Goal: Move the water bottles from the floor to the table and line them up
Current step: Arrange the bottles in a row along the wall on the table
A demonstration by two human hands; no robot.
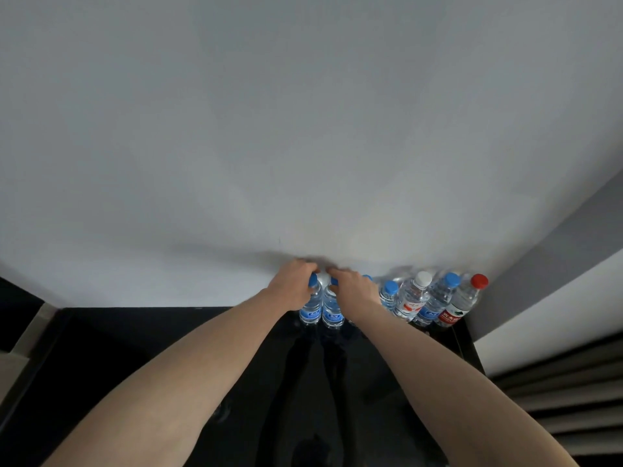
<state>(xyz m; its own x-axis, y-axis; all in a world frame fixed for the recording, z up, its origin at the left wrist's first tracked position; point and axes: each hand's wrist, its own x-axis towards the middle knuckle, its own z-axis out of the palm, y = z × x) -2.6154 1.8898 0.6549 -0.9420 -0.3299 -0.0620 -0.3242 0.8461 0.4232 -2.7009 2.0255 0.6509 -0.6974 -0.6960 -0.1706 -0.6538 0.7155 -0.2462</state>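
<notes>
Several clear water bottles stand in a row along the far edge of the black table [135,365], against the white wall. My left hand [291,284] grips the top of a blue-capped bottle [312,308]. My right hand [354,288] grips the top of the blue-capped bottle beside it [332,311]. To the right stand another blue-capped bottle [388,294], a white-capped bottle [411,298], a blue-capped bottle [436,303] and a red-capped bottle [463,303]. One more blue cap peeks out behind my right wrist.
The white wall [303,129] rises directly behind the bottles. A grey and white wall corner [556,264] closes the right side, with dark slats [573,399] below it. A tan surface [20,348] shows past the table's left edge.
</notes>
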